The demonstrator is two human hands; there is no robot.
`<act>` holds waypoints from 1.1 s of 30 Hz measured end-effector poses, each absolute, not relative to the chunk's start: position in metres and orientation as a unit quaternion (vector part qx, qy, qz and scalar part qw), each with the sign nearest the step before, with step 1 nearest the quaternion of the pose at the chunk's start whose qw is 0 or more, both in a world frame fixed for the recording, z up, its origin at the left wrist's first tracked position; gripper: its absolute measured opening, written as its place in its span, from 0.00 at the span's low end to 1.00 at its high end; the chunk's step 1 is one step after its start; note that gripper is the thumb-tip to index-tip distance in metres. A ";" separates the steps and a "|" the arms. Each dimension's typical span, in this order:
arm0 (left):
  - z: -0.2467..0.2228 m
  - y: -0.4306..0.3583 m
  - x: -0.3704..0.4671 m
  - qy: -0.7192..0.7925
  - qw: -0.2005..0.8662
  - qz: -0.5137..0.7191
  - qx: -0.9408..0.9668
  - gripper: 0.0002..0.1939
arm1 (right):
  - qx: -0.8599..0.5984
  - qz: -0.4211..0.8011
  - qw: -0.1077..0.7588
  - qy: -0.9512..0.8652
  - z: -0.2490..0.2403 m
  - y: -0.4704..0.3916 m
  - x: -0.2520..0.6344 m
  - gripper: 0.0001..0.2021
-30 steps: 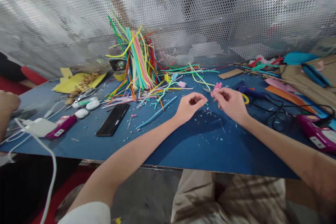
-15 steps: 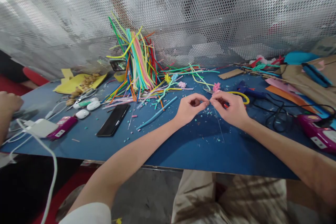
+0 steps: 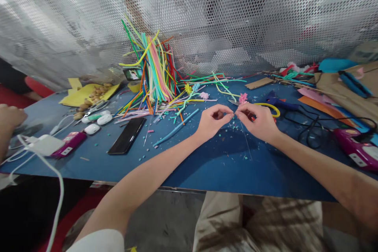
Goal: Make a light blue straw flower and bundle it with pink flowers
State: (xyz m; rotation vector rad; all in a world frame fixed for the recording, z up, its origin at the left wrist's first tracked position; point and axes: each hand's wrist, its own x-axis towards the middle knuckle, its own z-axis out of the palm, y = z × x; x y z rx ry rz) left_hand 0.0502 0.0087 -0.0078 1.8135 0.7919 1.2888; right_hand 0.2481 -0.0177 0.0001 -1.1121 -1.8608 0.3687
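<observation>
My left hand (image 3: 214, 121) is closed in a pinch over the blue table (image 3: 203, 169), its fingertips close to those of my right hand. Whatever it pinches is too small to make out. My right hand (image 3: 258, 121) is also pinched, and a thin wire (image 3: 246, 139) slants down from beneath its fingertips; whether it holds that wire is unclear. Just behind the right fingers lies a pink fuzzy flower (image 3: 243, 98). Scissors with yellow handles (image 3: 270, 106) lie partly behind that hand. Small blue clippings (image 3: 233, 126) are scattered below the fingertips.
A tall bundle of coloured pipe cleaners (image 3: 156, 71) stands at the back. Left are a black phone (image 3: 126, 136), white cables and a purple power strip (image 3: 69, 143). Another person's hand (image 3: 12, 116) is at the left edge. Right lie a glue gun (image 3: 280, 102) and another purple strip (image 3: 356, 149).
The view has shifted very slightly. Both hands stay pinched in nearly the same place, with the fingertips a little further apart.
</observation>
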 end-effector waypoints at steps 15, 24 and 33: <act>-0.013 0.013 0.048 0.309 0.405 0.499 0.701 0.15 | -0.479 0.132 0.486 -0.719 -0.003 -0.011 0.254 0.09; -0.010 0.013 0.048 0.327 0.397 0.507 0.692 0.13 | -0.494 0.081 0.406 -0.764 0.004 -0.003 0.264 0.09; -0.015 0.021 0.044 0.313 0.426 0.527 0.665 0.12 | -0.367 -0.012 0.219 -0.904 0.019 0.015 0.306 0.04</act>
